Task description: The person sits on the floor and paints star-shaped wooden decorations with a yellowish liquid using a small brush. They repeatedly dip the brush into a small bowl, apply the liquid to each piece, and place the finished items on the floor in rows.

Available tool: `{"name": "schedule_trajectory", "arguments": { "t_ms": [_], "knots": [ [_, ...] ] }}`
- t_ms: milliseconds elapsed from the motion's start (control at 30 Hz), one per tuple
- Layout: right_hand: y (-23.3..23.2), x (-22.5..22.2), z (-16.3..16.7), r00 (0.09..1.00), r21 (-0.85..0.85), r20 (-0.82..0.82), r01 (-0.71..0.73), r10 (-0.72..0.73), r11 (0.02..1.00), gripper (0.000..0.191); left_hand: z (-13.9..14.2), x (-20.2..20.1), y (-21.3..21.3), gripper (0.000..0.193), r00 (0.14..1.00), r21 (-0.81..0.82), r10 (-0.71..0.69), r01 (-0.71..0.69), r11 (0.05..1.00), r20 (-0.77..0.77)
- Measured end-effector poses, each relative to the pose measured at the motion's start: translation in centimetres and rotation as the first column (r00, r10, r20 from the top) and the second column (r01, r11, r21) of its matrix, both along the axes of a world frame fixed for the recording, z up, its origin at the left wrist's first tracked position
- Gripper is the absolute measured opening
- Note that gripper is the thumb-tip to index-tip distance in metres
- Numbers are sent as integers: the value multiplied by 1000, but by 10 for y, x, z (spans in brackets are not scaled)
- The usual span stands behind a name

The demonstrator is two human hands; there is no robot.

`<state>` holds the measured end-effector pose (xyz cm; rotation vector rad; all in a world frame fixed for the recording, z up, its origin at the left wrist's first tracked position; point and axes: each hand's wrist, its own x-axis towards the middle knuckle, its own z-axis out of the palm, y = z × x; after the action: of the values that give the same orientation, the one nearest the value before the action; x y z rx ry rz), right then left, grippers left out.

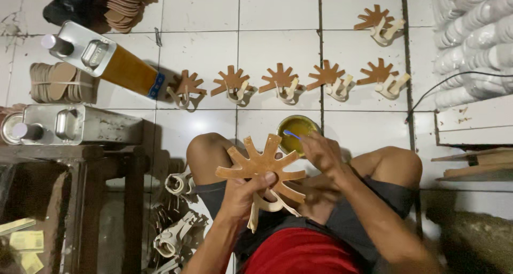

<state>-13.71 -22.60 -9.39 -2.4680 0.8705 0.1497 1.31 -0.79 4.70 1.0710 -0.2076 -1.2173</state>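
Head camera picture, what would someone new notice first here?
The fan of brown leather pieces held up in the left hand at centre stands out first. Just above it, the right hand dips a blue brush into a small pot of yellowish glue. Beyond, a row of similar fans lies spread on the white tiled floor.

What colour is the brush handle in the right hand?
Blue brush handle, seen in the head view.

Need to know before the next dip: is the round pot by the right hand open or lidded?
Open: the round pot shows yellow-green liquid, no lid on it.
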Motion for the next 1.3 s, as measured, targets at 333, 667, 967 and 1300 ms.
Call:
{"name": "schedule_trajectory", "arguments": {
  "t_ms": [333, 667, 967, 1300],
  "knots": [
    [-30, -103, 30, 993, -233, 80, 98, -82, 968, 25, 13, 19, -8, 52, 976, -27, 195, -199, 980, -95],
    [38, -81, 134, 445, 254, 837, 197, -318, 947, 26, 2, -13, -36, 27, 996, -31, 71, -72, 997, -46],
    [42, -42, 163, 513, 207, 814, 182, -272, 961, 23, 16, -15, -32, 25, 998, -14, 59, -59, 998, 30],
    [39, -57, 156, 552, 176, 803, 136, -223, 975, 19, 27, -14, -35, 32, 999, -9, -27, 27, 1000, -23]
  ]
}}
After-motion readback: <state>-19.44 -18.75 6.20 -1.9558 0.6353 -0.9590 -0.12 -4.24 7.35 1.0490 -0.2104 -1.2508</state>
